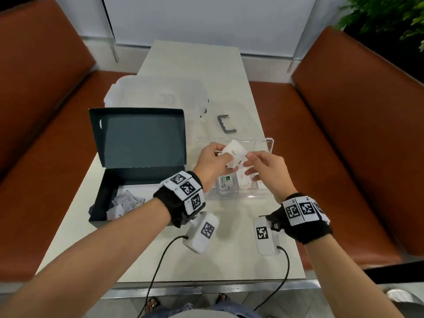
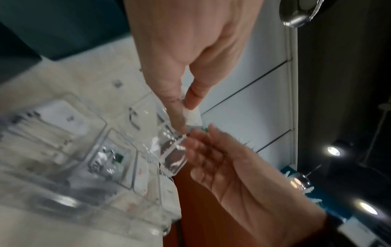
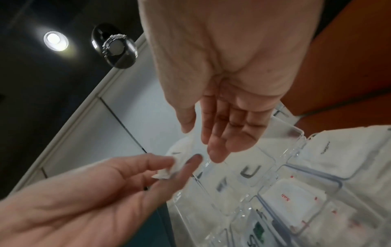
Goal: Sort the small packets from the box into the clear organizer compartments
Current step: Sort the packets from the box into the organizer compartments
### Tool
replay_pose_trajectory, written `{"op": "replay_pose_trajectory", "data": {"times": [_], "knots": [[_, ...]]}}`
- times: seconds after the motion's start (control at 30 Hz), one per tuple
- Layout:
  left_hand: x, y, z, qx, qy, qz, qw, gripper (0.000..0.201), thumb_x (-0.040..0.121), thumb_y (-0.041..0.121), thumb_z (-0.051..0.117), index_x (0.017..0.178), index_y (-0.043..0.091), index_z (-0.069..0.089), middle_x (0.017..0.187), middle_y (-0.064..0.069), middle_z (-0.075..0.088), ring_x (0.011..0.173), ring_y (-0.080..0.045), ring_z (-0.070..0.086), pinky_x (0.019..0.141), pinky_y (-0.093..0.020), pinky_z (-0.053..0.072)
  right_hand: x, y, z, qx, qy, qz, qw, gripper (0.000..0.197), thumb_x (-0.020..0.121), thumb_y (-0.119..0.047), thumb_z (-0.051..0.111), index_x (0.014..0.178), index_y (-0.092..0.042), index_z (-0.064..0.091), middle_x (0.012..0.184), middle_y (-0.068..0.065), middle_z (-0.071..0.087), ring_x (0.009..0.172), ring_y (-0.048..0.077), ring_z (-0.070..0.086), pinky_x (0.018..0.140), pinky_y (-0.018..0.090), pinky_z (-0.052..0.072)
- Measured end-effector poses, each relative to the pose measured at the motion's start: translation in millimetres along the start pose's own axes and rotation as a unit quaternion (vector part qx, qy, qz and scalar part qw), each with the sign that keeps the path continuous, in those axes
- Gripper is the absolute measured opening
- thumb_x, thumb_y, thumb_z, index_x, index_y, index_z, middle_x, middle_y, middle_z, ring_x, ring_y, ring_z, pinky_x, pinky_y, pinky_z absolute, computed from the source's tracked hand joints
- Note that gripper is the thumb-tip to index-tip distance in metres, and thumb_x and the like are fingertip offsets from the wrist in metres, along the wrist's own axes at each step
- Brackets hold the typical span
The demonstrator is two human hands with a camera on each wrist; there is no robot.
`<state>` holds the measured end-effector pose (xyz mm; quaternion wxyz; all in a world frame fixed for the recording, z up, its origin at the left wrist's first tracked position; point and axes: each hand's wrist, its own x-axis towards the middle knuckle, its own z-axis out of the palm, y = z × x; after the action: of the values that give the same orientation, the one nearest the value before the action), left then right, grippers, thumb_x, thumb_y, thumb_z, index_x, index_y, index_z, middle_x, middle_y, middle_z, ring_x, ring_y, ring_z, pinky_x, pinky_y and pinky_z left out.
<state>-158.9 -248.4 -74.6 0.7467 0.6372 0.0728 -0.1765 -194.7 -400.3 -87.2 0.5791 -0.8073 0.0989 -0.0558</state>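
White paper packets, slightly curled, pinched in left hand

- Both hands, left and right, crowded above the clear organizer, blocking entry from overhead.
- Open box with raised lid walling off the left.
- Grey handle lying just beyond the organizer.
- Bare tabletop near the front edge, free for passage.

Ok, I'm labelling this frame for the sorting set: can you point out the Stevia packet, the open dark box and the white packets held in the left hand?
Stevia packet [image 1: 226, 182]: head view, on its printed face.
Dark box [image 1: 137, 173]: head view, on its far inner wall.
White packets [image 1: 236, 151]: head view, on the top packet's face.
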Motion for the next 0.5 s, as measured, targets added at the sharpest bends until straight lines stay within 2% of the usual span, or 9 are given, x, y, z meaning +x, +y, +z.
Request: {"op": "replay_pose_trajectory", "data": {"times": [0.1, 0.27, 0.37, 0.43, 0.5], "knots": [[2.1, -12.3, 26.6, 0.019, -0.025, -0.014, 0.999, 0.014, 0.092, 0.002, 0.06, 0.105, 0.004, 0.055, 0.105, -0.016, 0.06, 0.089, -0.028, 0.067, 0.072, -0.04, 0.061, 6.5, 7.9, -10.8, 0.032, 0.038, 0.002, 0.999, 0.009, 0.092, -0.022, 0.062, 0.096, -0.019, 0.069, 0.084, 0.0, 0.072, 0.069, 0.01, 0.068, 0.059, 0.021, 0.054], [8.0, -28.1, 52.3, 0.142, -0.08, -0.002, 0.987, 0.01, 0.092, 0.02, 0.065, 0.095, 0.013, 0.058, 0.096, -0.005, 0.068, 0.085, -0.02, 0.07, 0.077, -0.035, 0.056, 27.4, 31.5, -48.9, 0.007, 0.076, 0.035, 0.996, 0.005, 0.089, -0.02, 0.067, 0.089, -0.016, 0.071, 0.075, 0.0, 0.069, 0.064, 0.008, 0.061, 0.058, 0.021, 0.051], [15.6, -36.7, 56.6, 0.274, -0.056, 0.062, 0.958, 0.014, 0.09, 0.02, 0.066, 0.099, 0.011, 0.064, 0.095, -0.005, 0.068, 0.084, -0.021, 0.067, 0.066, -0.02, 0.049, 38.8, 51.4, -68.2, -0.054, 0.067, 0.079, 0.993, 0.005, 0.088, -0.016, 0.067, 0.085, -0.016, 0.071, 0.071, -0.001, 0.065, 0.064, 0.012, 0.058, 0.064, 0.027, 0.054], [20.7, -41.5, 58.0, 0.343, -0.053, 0.09, 0.934, 0.013, 0.089, 0.017, 0.066, 0.102, 0.012, 0.064, 0.093, -0.002, 0.066, 0.08, -0.014, 0.061, 0.058, -0.012, 0.041, 42.9, 63.6, -73.3, -0.104, 0.051, 0.105, 0.988, 0.006, 0.088, -0.016, 0.068, 0.089, -0.013, 0.072, 0.07, 0.0, 0.064, 0.063, 0.012, 0.057, 0.066, 0.028, 0.056], [23.8, -44.3, 61.2, 0.392, -0.06, 0.106, 0.912, 0.014, 0.089, 0.014, 0.065, 0.103, 0.012, 0.064, 0.093, 0.0, 0.064, 0.081, -0.013, 0.058, 0.06, -0.011, 0.04, 44.9, 72.4, -72.8, -0.117, 0.034, 0.122, 0.985, 0.009, 0.087, -0.016, 0.069, 0.093, -0.01, 0.073, 0.069, 0.001, 0.064, 0.061, 0.012, 0.057, 0.067, 0.027, 0.057]]}}
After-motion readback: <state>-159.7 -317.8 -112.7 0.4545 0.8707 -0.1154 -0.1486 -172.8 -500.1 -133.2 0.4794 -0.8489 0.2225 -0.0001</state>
